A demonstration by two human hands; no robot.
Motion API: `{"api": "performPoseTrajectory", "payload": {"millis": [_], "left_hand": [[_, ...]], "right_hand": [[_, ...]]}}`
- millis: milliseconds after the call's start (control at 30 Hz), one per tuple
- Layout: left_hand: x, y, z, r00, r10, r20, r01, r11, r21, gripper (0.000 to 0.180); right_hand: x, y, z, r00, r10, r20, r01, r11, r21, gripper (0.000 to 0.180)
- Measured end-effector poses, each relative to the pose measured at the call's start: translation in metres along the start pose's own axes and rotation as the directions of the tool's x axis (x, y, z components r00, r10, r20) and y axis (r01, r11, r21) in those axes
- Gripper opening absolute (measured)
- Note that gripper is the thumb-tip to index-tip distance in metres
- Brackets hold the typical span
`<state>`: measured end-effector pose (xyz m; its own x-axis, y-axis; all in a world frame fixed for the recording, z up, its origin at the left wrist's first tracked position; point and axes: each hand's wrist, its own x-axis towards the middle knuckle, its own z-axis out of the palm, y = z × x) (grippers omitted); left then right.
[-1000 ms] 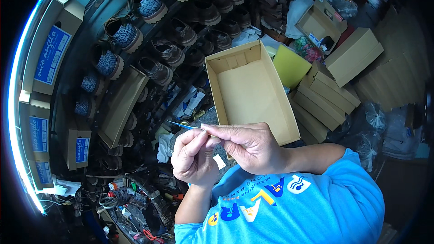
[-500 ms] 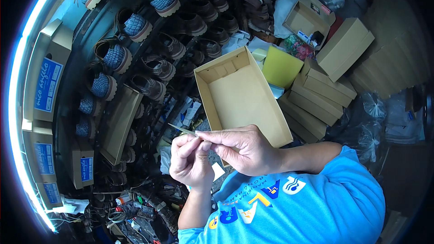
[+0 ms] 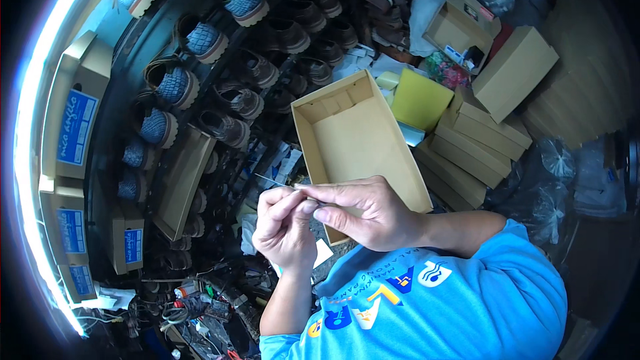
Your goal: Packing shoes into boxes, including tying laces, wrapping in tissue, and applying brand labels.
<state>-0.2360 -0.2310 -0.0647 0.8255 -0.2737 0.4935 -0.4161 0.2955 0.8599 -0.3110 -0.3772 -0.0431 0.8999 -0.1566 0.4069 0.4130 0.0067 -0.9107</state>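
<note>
While the head camera looks straight down, both hands meet in the middle of the picture, just in front of the blue shirt [image 3: 440, 300]. Left hand [image 3: 283, 227] is curled, thumb and forefinger pinched onto a thin pale strip [image 3: 270, 179] that pokes out to the left beyond the fingertips. Right hand [image 3: 363, 210] comes across from the right, fingers closed, its fingertips pressed against the left hand's at the same pinch point. Whether the right hand grips the strip too or only steadies it, I cannot tell; the contact is hidden between the fingers.

Just behind the hands sits an open cardboard box [image 3: 357, 137], brown, with nothing showing inside it. That reads as early going: the strip is in hand, the box unfilled, and nothing attached to it so far as the view shows. A small white scrap [image 3: 323, 252] peeks out below the hands.

Off to the left, rows of shoes [image 3: 237, 97] line a dark rack, blue-labelled boxes [image 3: 73, 123] stacked beside them. To the right, a yellow sheet [image 3: 420, 100] and a pile of closed cardboard boxes [image 3: 477, 143].
</note>
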Motion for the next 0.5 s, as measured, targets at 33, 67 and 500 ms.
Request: {"api": "performPoseTrajectory", "payload": {"millis": [33,67,500], "left_hand": [[-0.0002,-0.0004,0.0006,1.000,0.005,-0.002,-0.005,1.000,0.021,0.024],[-0.0009,-0.0018,0.0002,1.000,0.010,-0.003,-0.009,0.999,0.035,0.024],[0.0017,-0.0076,0.0023,0.993,-0.120,-0.012,0.115,0.973,-0.198,0.017]], "right_hand": [[-0.0003,-0.0006,-0.0004,1.000,0.009,-0.017,-0.009,1.000,-0.008,0.033],[0.0000,-0.0006,0.0001,0.999,0.018,-0.035,-0.019,1.000,-0.016,0.030],[0.0032,0.0087,0.0034,0.999,0.008,-0.041,-0.010,0.999,-0.051,0.035]]}}
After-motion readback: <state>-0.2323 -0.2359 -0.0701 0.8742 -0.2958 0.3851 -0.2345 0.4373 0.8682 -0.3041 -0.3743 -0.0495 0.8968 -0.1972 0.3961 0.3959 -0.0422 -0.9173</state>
